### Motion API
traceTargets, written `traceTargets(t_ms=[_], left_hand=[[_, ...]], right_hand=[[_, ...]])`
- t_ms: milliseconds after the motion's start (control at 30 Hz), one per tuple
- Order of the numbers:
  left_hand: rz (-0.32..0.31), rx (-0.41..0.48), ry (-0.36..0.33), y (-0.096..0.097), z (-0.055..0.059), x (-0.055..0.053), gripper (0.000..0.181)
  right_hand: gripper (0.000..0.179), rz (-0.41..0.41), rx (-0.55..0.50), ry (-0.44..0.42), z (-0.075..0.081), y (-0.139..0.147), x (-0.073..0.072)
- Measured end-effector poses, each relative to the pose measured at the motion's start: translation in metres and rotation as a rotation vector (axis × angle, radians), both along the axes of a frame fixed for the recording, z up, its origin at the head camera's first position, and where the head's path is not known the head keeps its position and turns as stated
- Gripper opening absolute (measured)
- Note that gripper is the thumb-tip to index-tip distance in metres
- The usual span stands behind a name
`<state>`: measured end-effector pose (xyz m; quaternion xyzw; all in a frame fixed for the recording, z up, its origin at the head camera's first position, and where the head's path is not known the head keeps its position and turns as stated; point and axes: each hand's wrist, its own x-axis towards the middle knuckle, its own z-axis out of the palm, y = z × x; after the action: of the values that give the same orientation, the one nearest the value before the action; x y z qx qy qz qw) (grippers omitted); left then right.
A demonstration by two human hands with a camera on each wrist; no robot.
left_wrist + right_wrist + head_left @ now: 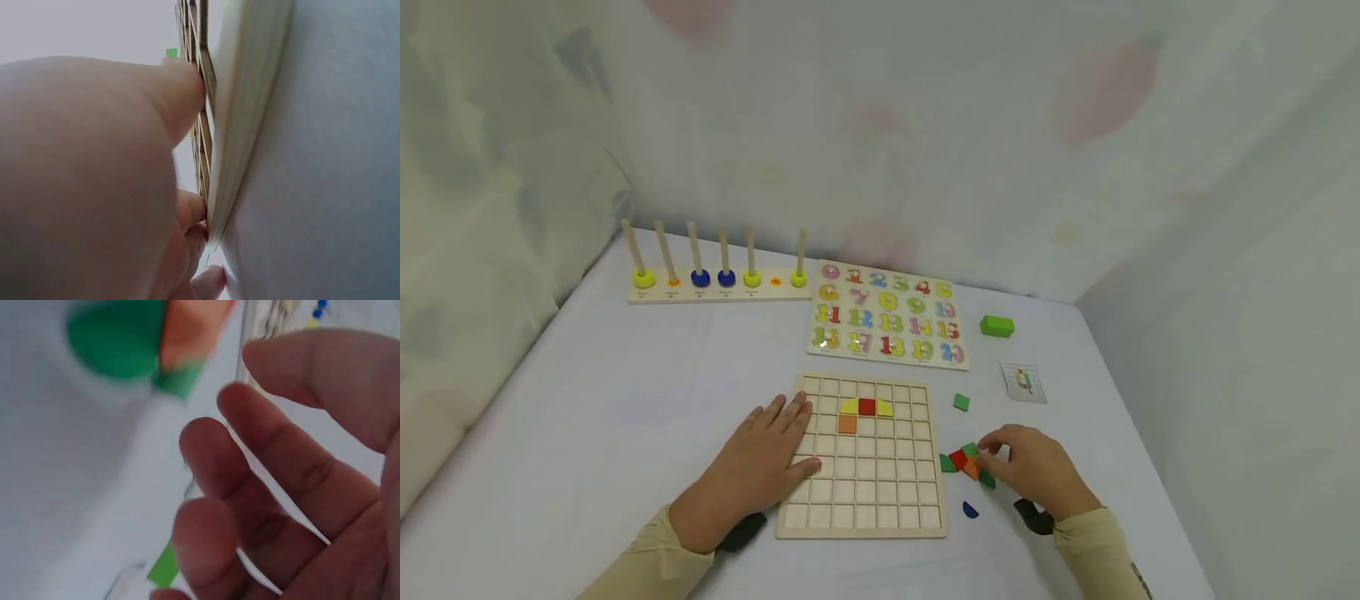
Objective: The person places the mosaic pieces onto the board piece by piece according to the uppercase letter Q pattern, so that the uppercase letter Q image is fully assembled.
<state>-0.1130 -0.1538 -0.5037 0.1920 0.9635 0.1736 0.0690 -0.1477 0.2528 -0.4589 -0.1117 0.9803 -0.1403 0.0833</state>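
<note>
The left hand lies, fingers outstretched, on the left edge of the board; the right hand, loosely bent, thumb and fingertips apart, is by loose tiles between the board and the right edge of the desk

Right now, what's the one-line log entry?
left hand: on grid board | right hand: near loose tiles, nothing visibly held | placed tiles: four

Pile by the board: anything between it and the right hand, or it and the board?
Nothing visible either way. The right hand is right at the pile, just off the board's right edge. The left hand rests on the opposite side.
</note>
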Motion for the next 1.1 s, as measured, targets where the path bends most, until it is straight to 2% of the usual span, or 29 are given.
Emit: traceTargets(t_ms=[67,167,300,400,467,567,667,767,933,1100], left_hand=[[-0.001,-0.002,0.001,0.000,0.000,-0.001,0.086],[0.001,-0.004,0.007,0.000,0.000,-0.001,0.086],[-0.001,0.000,0.012,0.001,0.001,-0.001,0.086],[-0.003,0.002,0.009,0.001,0.001,-0.001,0.086],[-0.002,-0.001,0.007,0.001,0.000,-0.001,0.086],[-0.001,-0.008,0.008,0.001,-0.001,-0.002,0.086],[-0.002,-0.011,0.011,0.000,-0.003,-0.002,0.086],[-0.001,-0.009,0.008,0.000,-0.003,-0.002,0.086],[-0.002,0.010,0.001,0.000,-0.002,-0.002,0.086],[0.003,0.005,0.001,-0.001,-0.001,-0.001,0.088]], right_hand=[[0.013,0.046,0.029,-0.006,-0.004,-0.001,0.004],[0.017,0.108,0.057,0.045,-0.010,-0.005,0.009],[0.017,0.110,0.059,0.094,-0.007,-0.006,0.011],[0.018,0.109,-0.019,0.120,0.005,-0.009,0.012],[0.021,0.138,-0.105,0.155,0.013,-0.015,0.012],[0.025,0.224,-0.212,0.216,0.021,-0.032,0.011],[0.027,0.322,-0.258,0.255,0.019,-0.056,0.008],[0.025,0.391,-0.236,0.274,0.013,-0.082,0.004],[0.016,0.464,-0.135,0.285,0.000,-0.120,-0.002],[0.013,0.538,-0.029,0.246,-0.013,-0.151,-0.009]])
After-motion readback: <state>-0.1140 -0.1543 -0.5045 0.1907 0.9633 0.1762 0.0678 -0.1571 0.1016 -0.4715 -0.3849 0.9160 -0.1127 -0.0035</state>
